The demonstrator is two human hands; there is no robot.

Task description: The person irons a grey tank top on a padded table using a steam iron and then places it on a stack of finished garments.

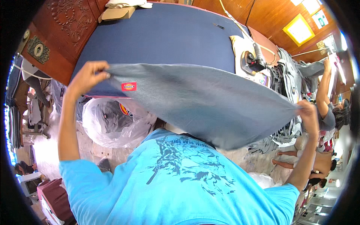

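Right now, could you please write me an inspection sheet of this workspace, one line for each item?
Surface: large dark blue padded table, mostly bare.
Job's things: grey fabric garment with a small red label, spread in the air above the table edge.
Clutter: clear plastic bag below; grey clothing pile at right; flat cardboard box at the far edge.
Grippers: left hand and right hand each pinch one garment corner.
Cables: cord running to the black iron.
Surroundings: carved wooden wall; another person at right.
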